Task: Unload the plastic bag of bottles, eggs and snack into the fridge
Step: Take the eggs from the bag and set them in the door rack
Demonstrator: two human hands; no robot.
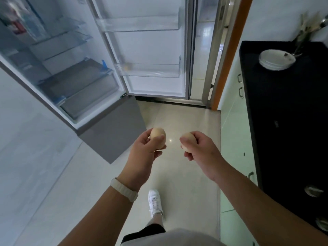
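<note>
Observed from within the room: the person stood facing the open fridge (74, 96), with 1 egg in each hand.

- The left hand (143, 150), with a pale wristband (124, 189) on its wrist, had fingers and thumb curled round the left egg (158, 137). The egg's long axis ran roughly near to far.
- The right hand (200, 153) pinched the right egg (188, 141) from above. Its fingers covered much of the shell, so its axis could not be fixed with confidence.
- The 2 eggs were close beside each other but not touching.

Controlling relation: the fridge compartment lay far and to the left of both hands, while the opened door (150, 41) stood straight ahead. Its lower door shelf (150, 70) lay far of the left hand and slightly left of the right. The left hand was judged the better placed for either target.

A pale round item (126, 67) sat at the left end of that shelf; it was too blurred to identify.

The plastic bag was not in view. A dark counter (284, 112) with stacked bowls (276, 59) stood to the right.

Judgement: the eggs remained to be placed, and a knock against the shelf rim was the risk.
</note>
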